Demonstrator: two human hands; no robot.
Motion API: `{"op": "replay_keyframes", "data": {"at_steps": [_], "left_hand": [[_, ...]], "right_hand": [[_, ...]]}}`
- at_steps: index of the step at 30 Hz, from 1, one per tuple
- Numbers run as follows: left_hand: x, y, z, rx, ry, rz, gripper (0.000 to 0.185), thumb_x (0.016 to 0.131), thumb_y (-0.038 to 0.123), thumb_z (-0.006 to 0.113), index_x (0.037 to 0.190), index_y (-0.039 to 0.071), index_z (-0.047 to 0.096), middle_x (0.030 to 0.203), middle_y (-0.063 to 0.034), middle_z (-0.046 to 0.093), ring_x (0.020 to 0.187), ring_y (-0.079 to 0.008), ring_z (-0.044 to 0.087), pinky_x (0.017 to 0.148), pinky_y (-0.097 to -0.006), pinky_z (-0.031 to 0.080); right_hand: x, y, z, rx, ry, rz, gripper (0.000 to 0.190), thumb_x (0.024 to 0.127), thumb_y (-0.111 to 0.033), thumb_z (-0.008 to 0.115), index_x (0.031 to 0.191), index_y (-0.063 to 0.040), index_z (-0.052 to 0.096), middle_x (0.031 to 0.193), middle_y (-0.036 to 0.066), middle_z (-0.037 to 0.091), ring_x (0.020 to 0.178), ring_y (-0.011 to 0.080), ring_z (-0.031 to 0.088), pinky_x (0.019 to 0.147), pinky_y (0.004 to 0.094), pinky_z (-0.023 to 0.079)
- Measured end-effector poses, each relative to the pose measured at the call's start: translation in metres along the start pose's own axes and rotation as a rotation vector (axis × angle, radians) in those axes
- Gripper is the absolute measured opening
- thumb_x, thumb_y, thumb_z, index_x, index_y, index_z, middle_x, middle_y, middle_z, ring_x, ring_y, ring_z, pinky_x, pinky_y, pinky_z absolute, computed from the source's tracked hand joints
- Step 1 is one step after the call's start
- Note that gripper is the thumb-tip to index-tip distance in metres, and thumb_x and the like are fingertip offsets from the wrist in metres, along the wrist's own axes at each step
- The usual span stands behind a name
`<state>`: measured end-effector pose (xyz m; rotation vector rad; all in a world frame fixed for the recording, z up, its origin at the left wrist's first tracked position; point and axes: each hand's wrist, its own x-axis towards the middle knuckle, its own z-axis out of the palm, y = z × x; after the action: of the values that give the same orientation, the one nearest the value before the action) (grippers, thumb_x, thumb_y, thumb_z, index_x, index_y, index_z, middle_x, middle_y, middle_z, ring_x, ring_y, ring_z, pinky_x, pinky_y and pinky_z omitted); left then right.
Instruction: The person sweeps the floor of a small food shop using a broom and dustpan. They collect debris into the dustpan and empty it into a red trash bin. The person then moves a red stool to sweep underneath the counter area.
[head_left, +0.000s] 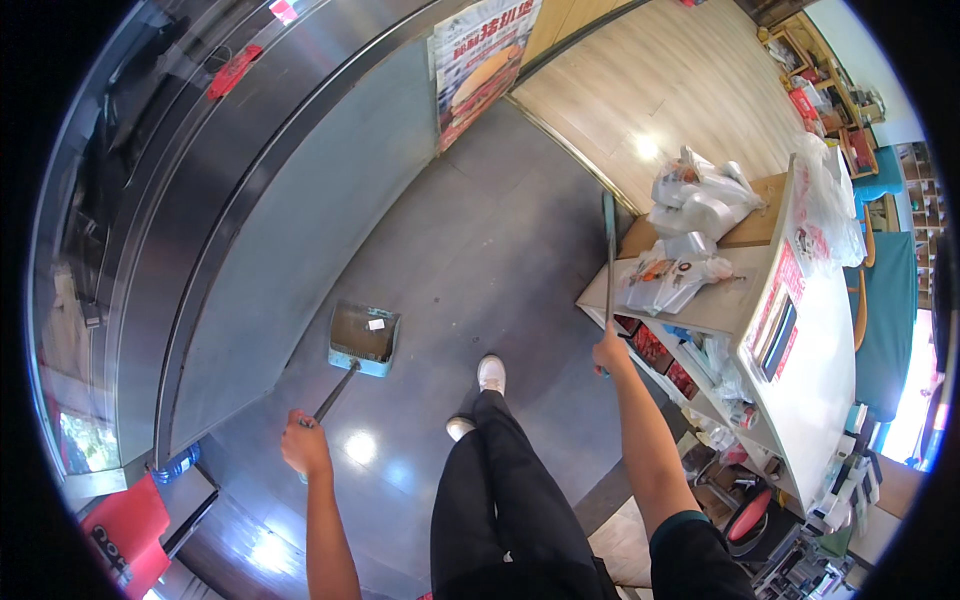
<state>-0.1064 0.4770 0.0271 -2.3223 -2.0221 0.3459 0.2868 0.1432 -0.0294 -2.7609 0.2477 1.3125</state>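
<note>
My left hand (306, 442) grips the handle of a long-handled dustpan (381, 367), whose light blue pan rests on the grey tiled floor. Inside the pan lie brownish dirt and a small white scrap (376, 325). My right hand (613, 351) is closed around the stick of a broom (609, 217). The broom's greenish head reaches the far floor edge, close to the corner of the white counter; its bristles cannot be made out. A few dark specks (475, 340) dot the floor between the dustpan and the counter.
On the left runs a long steel-topped counter (315, 217) with a burger poster (480, 67) at its end. Bagged white containers (697, 202) sit on the white counter's (817, 360) shelves at right. Wood-look flooring (637, 90) lies beyond a metal strip. A red chair (131, 532) stands lower left.
</note>
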Motion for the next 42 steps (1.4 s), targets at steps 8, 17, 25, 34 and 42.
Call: {"op": "replay_keyframes", "data": {"at_steps": [8,17,25,34,42], "left_hand": [[-0.003,0.007,-0.003,0.027,-0.023,0.004,0.005,0.075,0.02,0.055,0.08,0.018,0.056,0.064,-0.0112,0.061,0.06,-0.0329,0.061,0.051,-0.0433,0.048],[-0.009,0.002,-0.003,-0.036,-0.006,0.001,0.004,0.075,0.019,0.055,0.074,0.017,0.053,0.063,-0.0114,0.061,0.059,-0.0333,0.06,0.049,-0.0436,0.047],[-0.017,0.013,-0.009,-0.016,0.018,0.024,0.004,0.075,0.018,0.055,0.074,0.017,0.052,0.062,-0.0117,0.06,0.059,-0.0332,0.06,0.049,-0.0439,0.047],[-0.028,0.015,-0.007,0.018,0.02,-0.001,0.004,0.077,0.019,0.054,0.08,0.017,0.054,0.063,-0.0118,0.061,0.061,-0.0327,0.061,0.051,-0.0436,0.048],[-0.031,0.02,-0.007,-0.012,-0.047,0.003,0.005,0.077,0.02,0.054,0.078,0.016,0.052,0.063,-0.0119,0.061,0.061,-0.0333,0.061,0.051,-0.0435,0.048]], "right_hand": [[-0.107,0.067,0.121,0.098,-0.148,0.065,0.082,0.069,0.001,0.05,0.14,-0.019,0.014,0.082,0.02,0.061,0.062,0.0277,0.063,0.05,0.0383,0.049],[-0.165,0.117,0.011,0.355,-0.046,-0.019,0.07,0.066,0.004,0.047,0.133,-0.01,0.034,0.057,0.012,0.052,0.041,0.0169,0.052,0.037,0.033,0.042],[-0.037,0.058,0.014,-0.17,0.119,-0.077,0.064,0.073,-0.006,0.049,0.133,-0.02,0.033,0.094,0.022,0.059,0.085,0.0363,0.06,0.072,0.0438,0.049],[-0.147,0.102,0.113,-0.224,-0.228,-0.13,0.083,0.066,-0.007,0.055,0.139,-0.017,0.017,0.092,0.025,0.06,0.089,0.0385,0.059,0.08,0.0438,0.047],[-0.186,0.131,0.01,0.225,-0.238,-0.104,0.067,0.062,-0.005,0.057,0.127,-0.007,0.042,0.058,0.016,0.057,0.046,0.0237,0.057,0.046,0.0338,0.046]]}}
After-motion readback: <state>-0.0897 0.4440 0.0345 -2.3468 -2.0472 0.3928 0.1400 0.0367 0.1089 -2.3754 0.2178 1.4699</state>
